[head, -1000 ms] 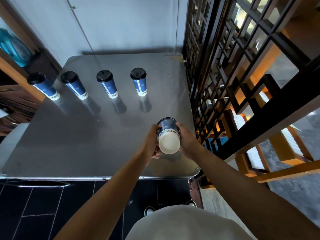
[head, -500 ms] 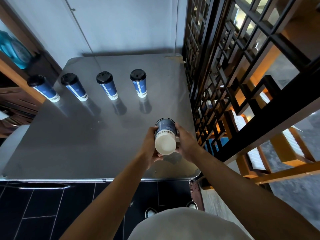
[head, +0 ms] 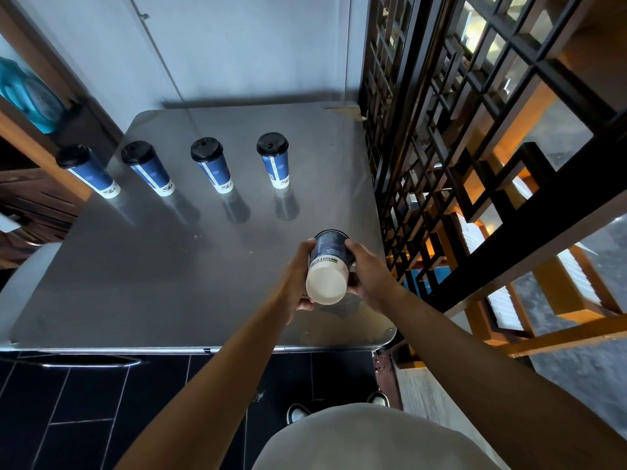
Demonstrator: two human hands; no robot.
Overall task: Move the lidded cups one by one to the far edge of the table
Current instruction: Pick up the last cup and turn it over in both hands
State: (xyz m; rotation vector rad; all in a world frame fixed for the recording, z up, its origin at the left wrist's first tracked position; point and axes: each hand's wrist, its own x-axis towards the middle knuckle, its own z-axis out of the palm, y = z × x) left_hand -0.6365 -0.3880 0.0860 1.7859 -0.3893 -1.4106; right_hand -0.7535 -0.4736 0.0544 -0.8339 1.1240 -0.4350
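Several blue paper cups with black lids stand in a row across the middle of the steel table (head: 142, 266): one at the far left (head: 89, 173), one beside it (head: 149, 169), a third (head: 212, 166) and the rightmost (head: 274, 160). Another blue cup (head: 328, 269) is held in the air above the table's near right part, tipped so its white bottom faces me. My left hand (head: 300, 278) grips its left side and my right hand (head: 368, 271) its right side. Its lid end points away and is mostly hidden.
A dark wooden lattice screen (head: 441, 147) runs along the table's right edge. A pale wall (head: 237, 45) stands behind the far edge. Wooden shelving with a turquoise object (head: 23, 93) is at the left. Black floor tiles (head: 84, 408) lie below the near edge.
The held cup and both hands have shifted slightly away from me and up over the table. The standing cups have not moved.
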